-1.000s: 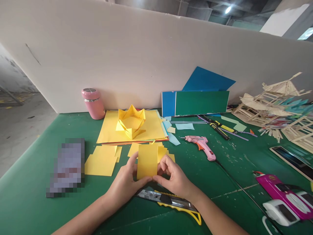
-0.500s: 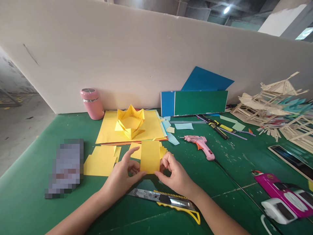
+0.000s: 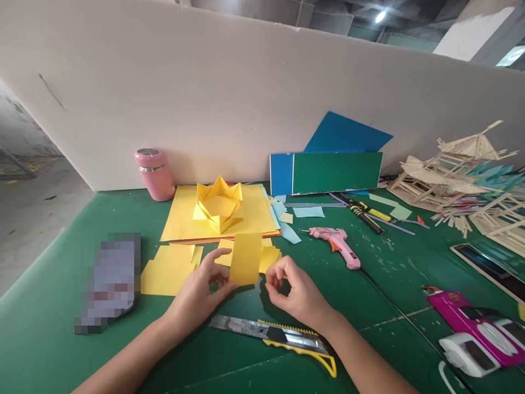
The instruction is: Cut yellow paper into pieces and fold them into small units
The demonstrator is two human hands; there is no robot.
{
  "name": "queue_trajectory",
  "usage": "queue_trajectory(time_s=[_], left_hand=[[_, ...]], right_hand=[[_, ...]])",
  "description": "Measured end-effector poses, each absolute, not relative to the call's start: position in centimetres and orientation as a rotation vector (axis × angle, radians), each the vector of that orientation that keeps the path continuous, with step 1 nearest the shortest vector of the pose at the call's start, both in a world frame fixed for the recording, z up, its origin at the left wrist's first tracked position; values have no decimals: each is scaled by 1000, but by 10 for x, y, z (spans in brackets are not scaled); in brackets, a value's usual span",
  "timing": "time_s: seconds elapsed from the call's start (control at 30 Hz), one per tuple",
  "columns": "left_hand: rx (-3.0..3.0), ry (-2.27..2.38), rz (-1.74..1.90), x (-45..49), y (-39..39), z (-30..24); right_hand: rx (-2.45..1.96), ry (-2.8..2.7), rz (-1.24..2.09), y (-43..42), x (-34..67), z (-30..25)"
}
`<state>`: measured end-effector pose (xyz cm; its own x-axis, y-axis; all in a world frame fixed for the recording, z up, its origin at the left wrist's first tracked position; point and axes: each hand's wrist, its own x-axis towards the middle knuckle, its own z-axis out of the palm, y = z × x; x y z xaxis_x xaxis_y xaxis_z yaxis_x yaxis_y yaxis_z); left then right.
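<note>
Head view: left hand [image 3: 200, 289] pinched yellow paper [image 3: 245, 259] in its grip while right hand [image 3: 296, 285] hung empty, loosely curled, just right.

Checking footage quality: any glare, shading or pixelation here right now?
Head view: the white ceiling lamp glares; head view: the yellow-handled metal utility knife gleams; head view: pixel blocks cover most of the greyish flat object; head view: the rectangular yellow paper in the left hand looks shaded.
</note>
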<state>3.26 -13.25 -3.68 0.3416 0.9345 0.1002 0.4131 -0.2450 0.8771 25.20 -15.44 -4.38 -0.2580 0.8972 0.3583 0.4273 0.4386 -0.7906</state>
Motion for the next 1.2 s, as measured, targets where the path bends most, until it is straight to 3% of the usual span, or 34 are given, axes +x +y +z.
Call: queue_trajectory(time_s=[0.2, 0.8, 1.07, 1.2], left_hand=[[1684, 1260, 978, 21, -119, -42], [1647, 1054, 1016, 28, -126, -39], [1544, 1142, 1617, 24, -129, -31], [1542, 1132, 1538, 24, -127, -32]], right_hand=[[-1157, -2011, 145, -146, 266, -41], [-1064, -2088, 128, -138, 267, -54], [-1175, -1757, -67, -134, 276, -52], [-1216, -1654, -111, -133, 279, -53]])
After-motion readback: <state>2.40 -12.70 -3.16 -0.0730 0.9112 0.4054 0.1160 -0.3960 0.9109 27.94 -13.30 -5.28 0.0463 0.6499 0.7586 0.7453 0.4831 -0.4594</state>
